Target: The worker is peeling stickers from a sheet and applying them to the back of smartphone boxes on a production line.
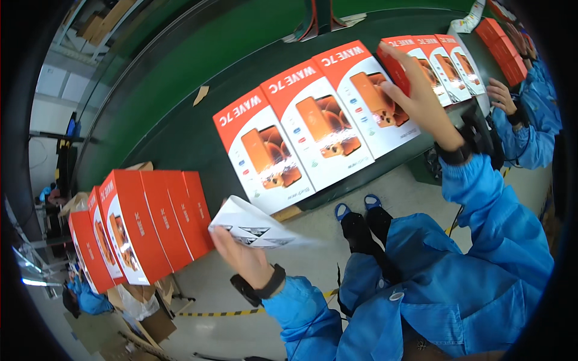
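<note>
My left hand (239, 249) pinches a white sheet (250, 227) with black triangular marks printed on it. The sheet is bent and its right end is blurred. Just beyond it, three red and white phone boxes (328, 117) lie side by side, picture side up. My right hand (421, 99) reaches past this row to another phone box (397, 72). Its fingers and thumb lie around that box's red side, and part of the grip is hidden. More phone boxes (448, 66) lie beside it on the right.
Red phone boxes (159, 210) stand packed together on the left. A green work surface (180, 138) runs under the boxes, with a scrap of brown paper (201, 94) on it. At the right, a co-worker's hand (503, 96) is beside the boxes, near a red stack (503, 51).
</note>
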The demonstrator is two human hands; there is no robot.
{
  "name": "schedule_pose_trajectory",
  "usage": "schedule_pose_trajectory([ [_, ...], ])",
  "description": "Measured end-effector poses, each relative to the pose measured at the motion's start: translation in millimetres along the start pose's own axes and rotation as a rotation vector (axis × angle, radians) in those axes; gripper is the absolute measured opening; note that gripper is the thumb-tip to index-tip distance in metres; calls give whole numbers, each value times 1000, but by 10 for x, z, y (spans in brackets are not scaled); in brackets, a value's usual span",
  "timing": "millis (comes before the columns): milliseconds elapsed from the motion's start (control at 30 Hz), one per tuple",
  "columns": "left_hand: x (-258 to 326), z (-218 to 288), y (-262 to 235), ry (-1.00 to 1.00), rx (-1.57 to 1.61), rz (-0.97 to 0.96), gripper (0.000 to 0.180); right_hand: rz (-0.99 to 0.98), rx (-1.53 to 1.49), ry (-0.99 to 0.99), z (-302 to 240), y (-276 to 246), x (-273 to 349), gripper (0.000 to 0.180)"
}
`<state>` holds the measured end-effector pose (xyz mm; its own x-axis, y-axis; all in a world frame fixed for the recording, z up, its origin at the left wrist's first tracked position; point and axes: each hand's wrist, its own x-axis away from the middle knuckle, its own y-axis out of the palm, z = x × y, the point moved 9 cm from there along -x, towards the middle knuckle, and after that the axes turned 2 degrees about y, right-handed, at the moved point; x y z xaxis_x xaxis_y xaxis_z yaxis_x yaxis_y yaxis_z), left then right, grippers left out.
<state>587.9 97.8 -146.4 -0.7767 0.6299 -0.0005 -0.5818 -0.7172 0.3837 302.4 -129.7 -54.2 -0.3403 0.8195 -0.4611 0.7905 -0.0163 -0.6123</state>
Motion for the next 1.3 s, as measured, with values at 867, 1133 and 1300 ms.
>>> schedule_pose_trajectory([
  [867,815,394,161,146,-617,64,22,-496,-207,-752,-2046,1149,1035,19],
  [1133,719,106,-446,120,-597,230,25,-695,-964,-294,-1840,1070,765,10],
  [1300,780,171,123,555,-954,-177,35,-924,-1000,8,-1763,1294,425,12],
])
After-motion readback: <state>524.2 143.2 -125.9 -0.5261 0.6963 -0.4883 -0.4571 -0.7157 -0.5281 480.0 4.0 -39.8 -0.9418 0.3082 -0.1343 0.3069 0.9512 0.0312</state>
